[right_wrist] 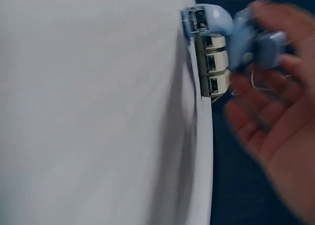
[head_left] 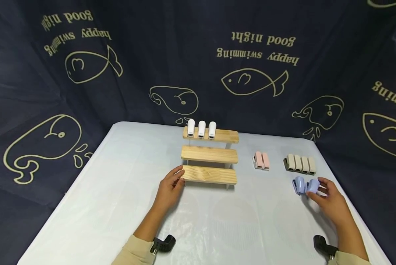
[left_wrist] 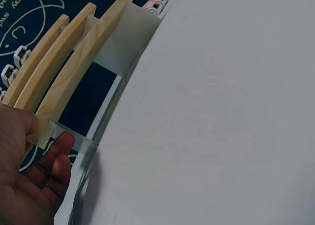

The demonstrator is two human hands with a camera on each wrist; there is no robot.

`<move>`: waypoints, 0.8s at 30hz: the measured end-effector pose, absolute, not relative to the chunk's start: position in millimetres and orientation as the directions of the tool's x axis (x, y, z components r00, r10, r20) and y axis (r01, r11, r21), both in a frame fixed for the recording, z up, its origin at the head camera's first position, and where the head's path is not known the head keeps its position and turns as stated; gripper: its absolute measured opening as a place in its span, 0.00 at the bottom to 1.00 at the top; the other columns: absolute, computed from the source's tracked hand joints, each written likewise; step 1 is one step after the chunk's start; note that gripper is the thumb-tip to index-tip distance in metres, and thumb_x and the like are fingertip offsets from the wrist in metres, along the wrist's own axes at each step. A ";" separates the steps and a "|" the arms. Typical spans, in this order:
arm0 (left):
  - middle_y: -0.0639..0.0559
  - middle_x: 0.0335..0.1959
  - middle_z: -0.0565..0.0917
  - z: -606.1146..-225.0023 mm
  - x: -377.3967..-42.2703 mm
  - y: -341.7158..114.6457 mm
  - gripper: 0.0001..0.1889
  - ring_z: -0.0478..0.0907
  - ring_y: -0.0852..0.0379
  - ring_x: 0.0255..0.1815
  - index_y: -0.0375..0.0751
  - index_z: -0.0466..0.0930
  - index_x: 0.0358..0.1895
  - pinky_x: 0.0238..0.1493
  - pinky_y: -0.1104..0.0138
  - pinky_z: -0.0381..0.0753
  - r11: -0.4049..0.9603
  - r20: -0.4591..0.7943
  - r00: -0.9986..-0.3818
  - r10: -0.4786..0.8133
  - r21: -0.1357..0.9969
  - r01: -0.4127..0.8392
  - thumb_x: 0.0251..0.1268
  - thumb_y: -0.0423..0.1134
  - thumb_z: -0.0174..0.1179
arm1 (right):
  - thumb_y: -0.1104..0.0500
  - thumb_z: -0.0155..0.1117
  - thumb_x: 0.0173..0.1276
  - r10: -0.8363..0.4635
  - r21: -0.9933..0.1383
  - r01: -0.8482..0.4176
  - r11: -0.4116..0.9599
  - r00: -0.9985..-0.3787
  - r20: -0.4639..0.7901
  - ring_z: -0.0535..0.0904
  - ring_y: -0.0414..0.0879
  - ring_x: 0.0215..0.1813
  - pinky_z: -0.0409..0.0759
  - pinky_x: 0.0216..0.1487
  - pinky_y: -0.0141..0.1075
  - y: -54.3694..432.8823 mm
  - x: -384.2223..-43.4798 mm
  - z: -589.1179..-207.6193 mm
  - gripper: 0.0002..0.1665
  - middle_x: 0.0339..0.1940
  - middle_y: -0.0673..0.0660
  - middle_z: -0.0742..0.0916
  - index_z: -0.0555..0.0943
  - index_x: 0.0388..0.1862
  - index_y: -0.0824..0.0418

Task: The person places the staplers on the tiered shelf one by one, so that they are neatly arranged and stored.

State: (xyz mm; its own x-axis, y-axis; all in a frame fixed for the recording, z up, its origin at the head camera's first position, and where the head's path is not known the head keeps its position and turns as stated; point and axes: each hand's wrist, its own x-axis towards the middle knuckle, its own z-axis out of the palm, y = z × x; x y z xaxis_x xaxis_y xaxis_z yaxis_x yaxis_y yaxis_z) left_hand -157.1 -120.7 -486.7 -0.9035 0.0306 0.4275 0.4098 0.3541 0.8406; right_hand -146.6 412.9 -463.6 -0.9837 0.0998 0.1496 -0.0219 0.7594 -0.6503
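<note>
A three-step wooden display stand (head_left: 209, 175) stands mid-table. My left hand (head_left: 169, 189) grips the left end of its lowest board, with thumb and fingers around the board's edge in the left wrist view. At the right, my right hand (head_left: 330, 200) pinches a small blue stapler (head_left: 312, 185) between thumb and fingers; it looks blurred in the right wrist view. Left of it, another blue stapler (head_left: 299, 184) sits on the table. Three white staplers (head_left: 201, 129) stand side by side on the left part of the top board.
Two pink staplers (head_left: 262, 160) lie right of the stand. Several cream staplers (head_left: 300, 164) form a row behind the blue ones, near the table's right edge. A white cloth covers the table (head_left: 118, 165). Behind it hangs a dark blue curtain (head_left: 135, 36) with fish drawings.
</note>
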 end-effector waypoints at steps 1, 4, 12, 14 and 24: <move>0.43 0.67 0.74 -487.1 -156.7 -120.6 0.17 0.84 0.53 0.40 0.25 0.77 0.60 0.42 0.69 0.84 0.354 0.430 -0.902 0.031 0.839 0.412 0.71 0.28 0.59 | 0.58 0.70 0.67 0.100 -0.660 -0.034 0.750 -0.981 0.164 0.80 0.53 0.53 0.68 0.34 0.13 409.8 -145.8 -459.8 0.43 0.61 0.81 0.73 0.59 0.70 0.76; 0.44 0.67 0.74 -487.9 -155.7 -120.5 0.17 0.84 0.54 0.40 0.25 0.77 0.60 0.41 0.69 0.84 0.352 0.431 -0.902 0.027 0.840 0.412 0.71 0.28 0.59 | 0.57 0.71 0.67 0.092 -0.669 -0.064 0.741 -0.976 0.196 0.71 0.27 0.45 0.69 0.36 0.13 397.7 -146.2 -446.6 0.41 0.61 0.78 0.75 0.61 0.69 0.73; 0.45 0.67 0.74 -488.5 -156.5 -120.5 0.17 0.84 0.54 0.40 0.25 0.77 0.60 0.41 0.69 0.84 0.350 0.427 -0.904 0.022 0.844 0.407 0.71 0.29 0.59 | 0.56 0.70 0.67 0.008 -0.655 -0.163 0.738 -0.968 0.250 0.77 0.55 0.53 0.71 0.38 0.17 351.1 -164.6 -411.1 0.40 0.60 0.73 0.78 0.63 0.71 0.67; 0.45 0.67 0.75 -488.8 -156.5 -120.8 0.17 0.84 0.54 0.40 0.25 0.78 0.59 0.41 0.69 0.84 0.349 0.431 -0.902 0.018 0.843 0.410 0.71 0.28 0.59 | 0.56 0.70 0.67 -0.037 -0.654 -0.200 0.730 -0.966 0.255 0.77 0.63 0.54 0.74 0.39 0.22 337.7 -171.9 -403.7 0.40 0.60 0.73 0.78 0.62 0.72 0.65; 0.45 0.67 0.74 -489.7 -156.9 -120.7 0.17 0.84 0.54 0.41 0.25 0.77 0.60 0.42 0.69 0.84 0.338 0.430 -0.903 0.028 0.845 0.413 0.71 0.28 0.59 | 0.60 0.72 0.64 -0.202 -0.627 -0.372 0.684 -0.923 0.327 0.77 0.63 0.56 0.76 0.53 0.55 275.6 -216.1 -374.4 0.38 0.59 0.68 0.80 0.67 0.70 0.63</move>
